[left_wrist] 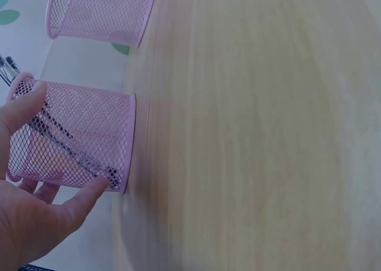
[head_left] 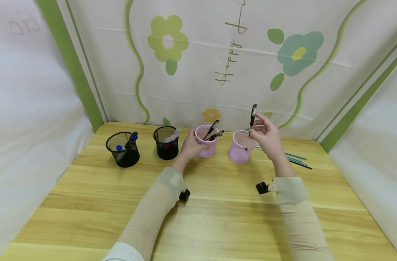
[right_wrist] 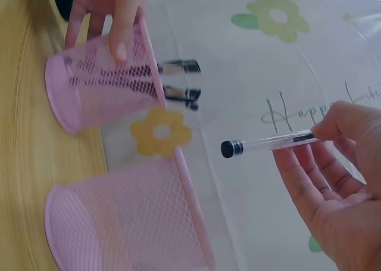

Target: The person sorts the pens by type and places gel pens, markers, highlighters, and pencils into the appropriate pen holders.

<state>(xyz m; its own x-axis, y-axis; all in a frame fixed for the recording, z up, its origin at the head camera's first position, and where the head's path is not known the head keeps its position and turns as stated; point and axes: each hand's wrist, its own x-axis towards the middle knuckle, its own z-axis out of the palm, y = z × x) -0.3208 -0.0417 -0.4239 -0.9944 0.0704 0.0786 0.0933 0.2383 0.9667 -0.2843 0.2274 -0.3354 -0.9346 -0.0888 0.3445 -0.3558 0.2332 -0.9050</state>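
Note:
A pink mesh pen cup [head_left: 207, 150] with black-capped gel pens [head_left: 213, 127] in it stands upright near the back of the table. My left hand [head_left: 191, 148] grips it from the left side, thumb and fingers around the mesh. In the left wrist view, pens [left_wrist: 65, 141] show slanted through the cup wall. A transparent gel pen [right_wrist: 271, 142] with black ends is pinched in my right hand [head_left: 267, 139], cap upward. Its lower end hangs above or near the rim of a second pink mesh cup [head_left: 239, 156]; exact contact cannot be told. I see no pens in that cup.
On the left stand two black mesh cups: one [head_left: 128, 159] with blue-ended pens and markers, the other [head_left: 167, 150] with pale-capped markers. Thin teal and black sticks [head_left: 296, 159] lie behind the right wrist. A patterned curtain [head_left: 198, 72] hangs directly behind the wooden table [head_left: 218, 228].

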